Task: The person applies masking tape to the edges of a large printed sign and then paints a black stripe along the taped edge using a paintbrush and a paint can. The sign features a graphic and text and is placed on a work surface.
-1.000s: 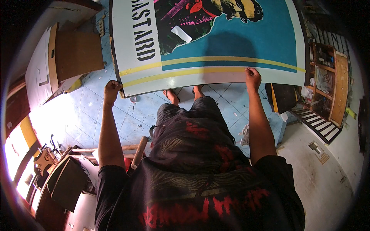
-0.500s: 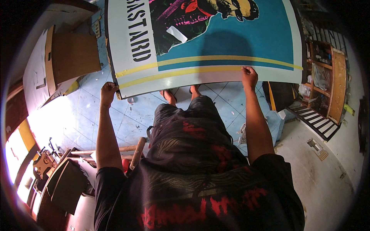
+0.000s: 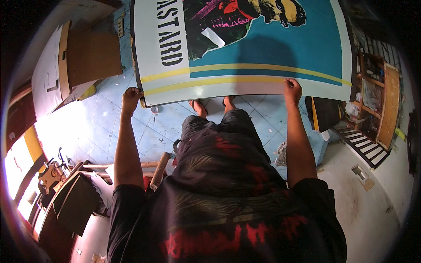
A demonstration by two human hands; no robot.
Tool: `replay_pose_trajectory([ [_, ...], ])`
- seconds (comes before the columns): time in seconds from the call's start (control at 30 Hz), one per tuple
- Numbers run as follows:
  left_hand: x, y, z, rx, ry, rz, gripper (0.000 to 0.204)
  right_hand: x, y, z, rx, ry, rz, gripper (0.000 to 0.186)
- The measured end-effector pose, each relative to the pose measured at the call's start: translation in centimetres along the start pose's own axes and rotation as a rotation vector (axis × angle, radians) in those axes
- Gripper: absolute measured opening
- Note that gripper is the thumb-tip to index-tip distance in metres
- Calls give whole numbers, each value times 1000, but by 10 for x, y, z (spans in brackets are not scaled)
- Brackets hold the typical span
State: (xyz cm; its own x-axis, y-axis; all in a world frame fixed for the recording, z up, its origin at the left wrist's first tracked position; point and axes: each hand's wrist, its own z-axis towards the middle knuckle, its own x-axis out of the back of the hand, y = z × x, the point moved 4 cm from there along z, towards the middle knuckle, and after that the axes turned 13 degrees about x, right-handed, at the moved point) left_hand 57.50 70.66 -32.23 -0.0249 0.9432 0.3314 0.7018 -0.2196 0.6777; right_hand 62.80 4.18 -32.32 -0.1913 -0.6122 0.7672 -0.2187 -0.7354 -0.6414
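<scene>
A large painted board [image 3: 280, 52] lies in front of me, with a blue field, a coloured portrait, black stencilled letters and a white border. One strip of yellow tape [image 3: 245, 67] runs across the blue near its lower edge. A second strip of yellow tape [image 3: 215, 82] stretches over the white border nearest me. My left hand [image 3: 130, 101] is closed in a pinch at this strip's left end, by the board's left corner. At the other end, my right hand [image 3: 293, 92] pinches the strip between thumb and finger. Whether the strip touches the board all along cannot be made out.
Blue floor tiles [image 3: 153, 125] lie around my feet. A wooden shelf unit [image 3: 372, 101] with bags stands at the right, above a black metal rack [image 3: 362, 147]. A brown cabinet [image 3: 94, 52] is at the left. Wooden poles [image 3: 160, 168] and dark panels [image 3: 79, 204] sit at lower left.
The board and both hands appear shifted slightly right in the view, together with the surroundings. Both hands keep their pinch at the ends of the nearer tape strip.
</scene>
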Motion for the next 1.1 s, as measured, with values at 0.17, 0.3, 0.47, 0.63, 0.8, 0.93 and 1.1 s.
replay_pose_trajectory([
  [0.17, 1, 1, 0, 4, 5, 52, 14, 0, 11, 2, -18, -34, 86, 20],
  [0.3, 3, -2, 4, 27, -47, 44, 13, 2, 15, -3, -177, -33, 293, 29],
  [0.47, 4, -4, 3, 25, -107, -55, 14, 8, 11, -7, -327, -100, 554, 28],
  [0.63, 5, -6, 1, 47, -138, -174, 15, 13, 12, -8, -323, -173, 694, 26],
  [0.8, 2, 2, 2, 54, -80, -19, 14, 13, 11, -6, -303, -181, 622, 25],
  [0.93, 6, -6, 7, 38, -30, 13, 15, 9, 11, -5, -309, -166, 531, 23],
  [1.1, 2, -1, 6, 54, -30, 21, 15, 8, 19, -4, -296, -160, 508, 20],
])
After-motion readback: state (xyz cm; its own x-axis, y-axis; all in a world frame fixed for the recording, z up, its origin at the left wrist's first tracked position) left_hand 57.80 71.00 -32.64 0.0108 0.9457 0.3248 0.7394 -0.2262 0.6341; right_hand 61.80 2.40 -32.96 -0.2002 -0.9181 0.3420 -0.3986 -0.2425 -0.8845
